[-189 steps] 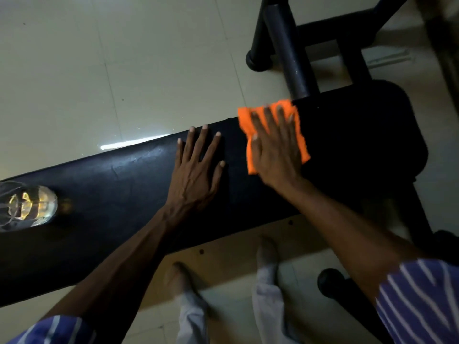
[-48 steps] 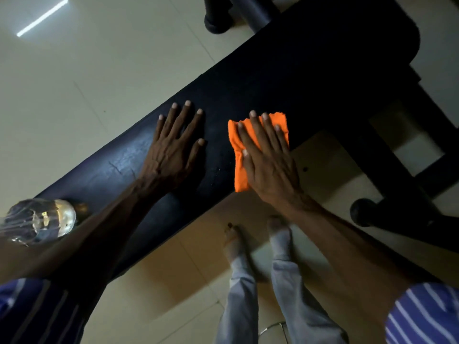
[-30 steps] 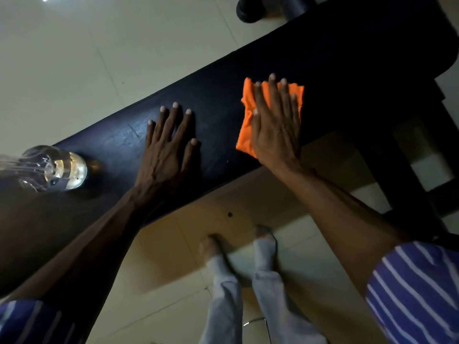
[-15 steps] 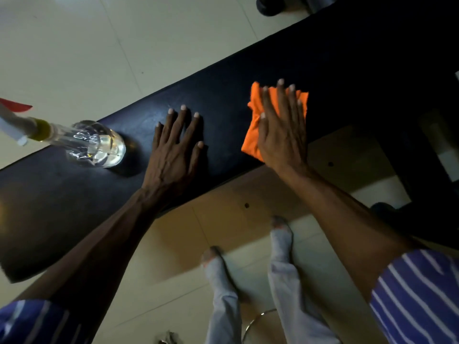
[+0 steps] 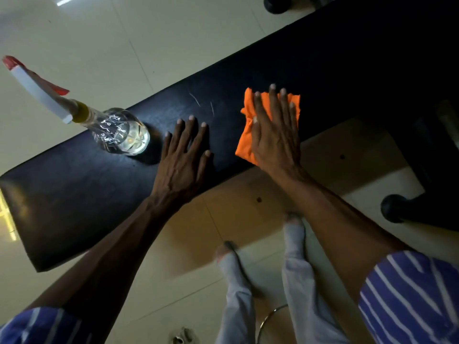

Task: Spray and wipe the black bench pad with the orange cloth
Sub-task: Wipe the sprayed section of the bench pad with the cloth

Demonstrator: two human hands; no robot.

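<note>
**Both palms flat on the bench pad**

The black bench pad (image 5: 285, 78) runs diagonally from lower left to upper right. At centre, the left hand (image 5: 182, 157) rests on it, fingers spread. The right hand (image 5: 275, 135) presses the orange cloth (image 5: 244, 140) flat, right of centre. A clear spray bottle (image 5: 121, 135) stands centre-left.

Spray bottle (image 5: 121, 135) standing upright on the black bench pad (image 5: 74, 194), blocking just beside the left hand (image 5: 183, 155), bare pad lying open beyond the bottle, both ways
</note>
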